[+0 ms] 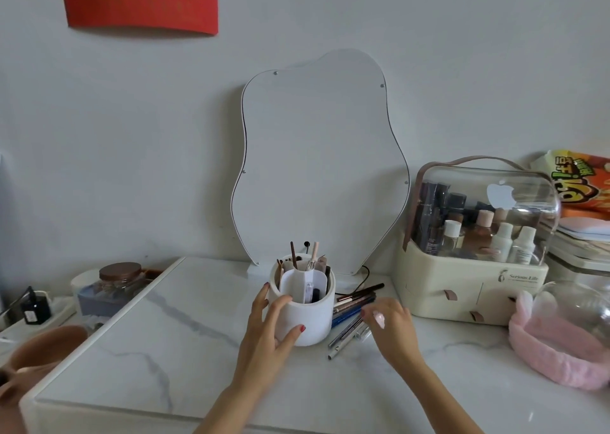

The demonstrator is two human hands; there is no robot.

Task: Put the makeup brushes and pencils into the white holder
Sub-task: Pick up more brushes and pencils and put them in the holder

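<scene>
**White holder steadied by the left hand, pencils lying beside it**

White holder (305, 315) stands upright on the marble worktop (158, 341), toward the back edge, in front of a wavy-edged mirror (320, 163) that leans on the wall. Several brushes and pencils already stand (293, 255) in its compartments. The left hand (270, 328) grips the holder's left side, thumb curled across the front wall and fingers reaching round toward the back. Just right of the holder, a loose bunch of pencils and brushes (355, 305) lies flat on the worktop, fanned out. The right hand (391, 326) hovers over the near end of that bunch with fingers relaxed and spread, holding nothing. Near the worktop's right back corner sits a cream cosmetics case (468, 268) with a clear domed lid. A pink fluffy headband (554, 351) lies by the right edge.
</scene>
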